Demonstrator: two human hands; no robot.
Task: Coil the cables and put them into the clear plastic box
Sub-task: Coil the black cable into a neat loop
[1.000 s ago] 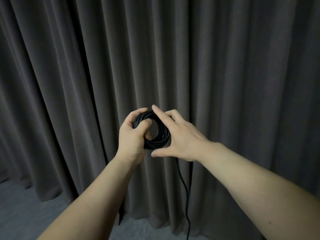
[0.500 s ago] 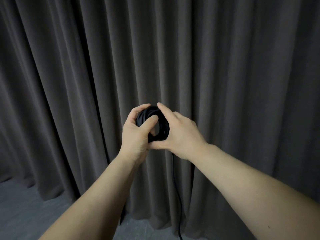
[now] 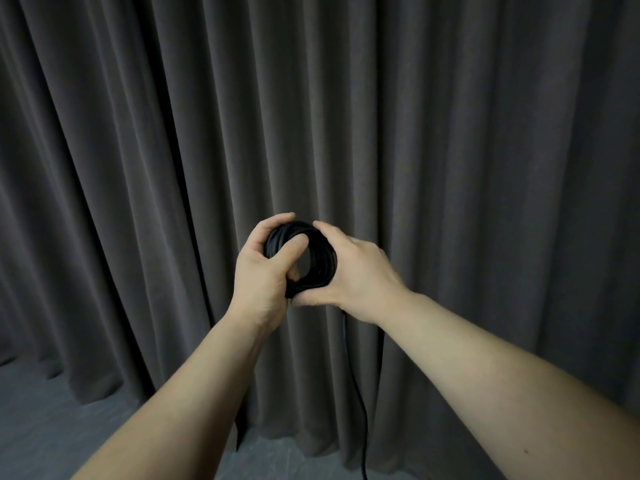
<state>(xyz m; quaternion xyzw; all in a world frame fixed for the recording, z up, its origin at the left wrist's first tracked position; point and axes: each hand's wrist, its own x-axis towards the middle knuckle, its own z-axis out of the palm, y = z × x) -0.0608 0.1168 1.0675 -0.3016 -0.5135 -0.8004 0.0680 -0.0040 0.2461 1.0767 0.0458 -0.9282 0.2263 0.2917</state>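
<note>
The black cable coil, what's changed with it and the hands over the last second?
The right hand, whose fingers were spread off the cable coil, has closed around its right side, and the hanging tail has shifted slightly left. The left hand keeps its grip, thumb through the centre; the curtain is unchanged.

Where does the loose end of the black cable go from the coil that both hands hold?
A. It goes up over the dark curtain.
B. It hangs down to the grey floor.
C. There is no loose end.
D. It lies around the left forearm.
B: below the right hand, a loose strand of the black round cable coil hangs down toward the grey floor, leaving the picture's lower edge.
</note>
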